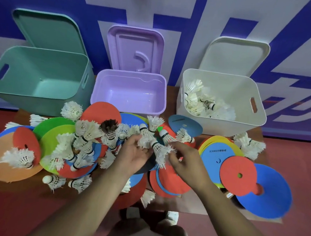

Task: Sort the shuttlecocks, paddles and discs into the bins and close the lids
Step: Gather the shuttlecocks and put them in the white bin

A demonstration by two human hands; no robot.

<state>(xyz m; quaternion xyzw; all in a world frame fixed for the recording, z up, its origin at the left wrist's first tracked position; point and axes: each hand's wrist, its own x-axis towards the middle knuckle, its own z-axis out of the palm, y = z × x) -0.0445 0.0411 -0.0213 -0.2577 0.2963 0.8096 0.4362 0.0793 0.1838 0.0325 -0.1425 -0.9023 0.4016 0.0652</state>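
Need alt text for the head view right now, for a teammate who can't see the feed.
The left hand holds a bunch of shuttlecocks and the right hand pinches another shuttlecock over a pile of coloured discs. Behind, lids up: green bin and purple bin empty, white bin holding loose shuttlecocks.

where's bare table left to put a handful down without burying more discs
Bare table shows along the near edge below the orange disc, and between the red discs and the big blue disc. Around the left hand and right hand it is packed with shuttlecocks.
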